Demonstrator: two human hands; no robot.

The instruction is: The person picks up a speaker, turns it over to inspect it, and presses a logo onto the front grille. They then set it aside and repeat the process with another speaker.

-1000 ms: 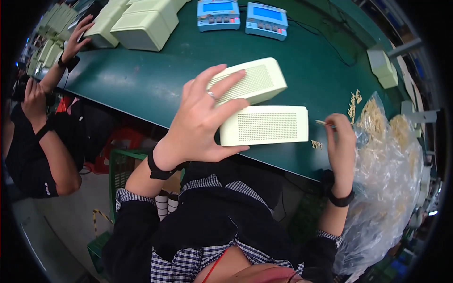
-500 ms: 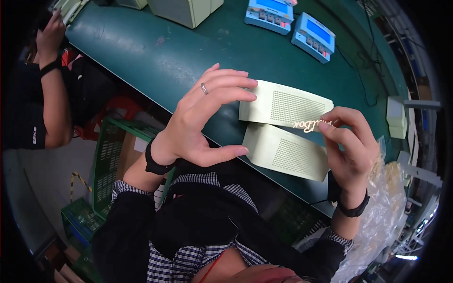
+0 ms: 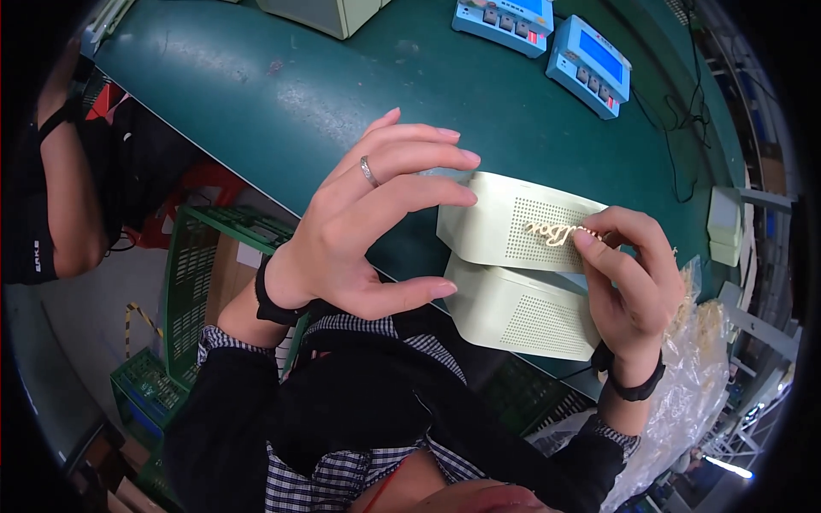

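Note:
Two cream plastic housings with perforated grilles lie one behind the other at the table's near edge: a far housing (image 3: 483, 222) and a near housing (image 3: 479, 312). My right hand (image 3: 637, 269) pinches a gold script-lettering badge (image 3: 552, 232) between thumb and index finger. The badge is over the far housing's grille; whether it touches cannot be made out. My left hand (image 3: 342, 222) is open, fingers spread and thumb apart. Its fingertips are at the left end of the far housing, and its thumb tip is beside the near housing.
Two light-blue devices with screens, a left device (image 3: 506, 26) and a right device (image 3: 590, 67), stand on the green table (image 3: 256, 103). A larger cream box (image 3: 312, 13) is at the back. Clear plastic bagging (image 3: 676, 359) lies right, a green crate (image 3: 188, 299) left. Another person's arm (image 3: 73, 197) is far left.
The gold badge has come from the gap between the housings to over the far housing's grille. The table and blue devices sit farther right in view; the other person's arm has shifted left.

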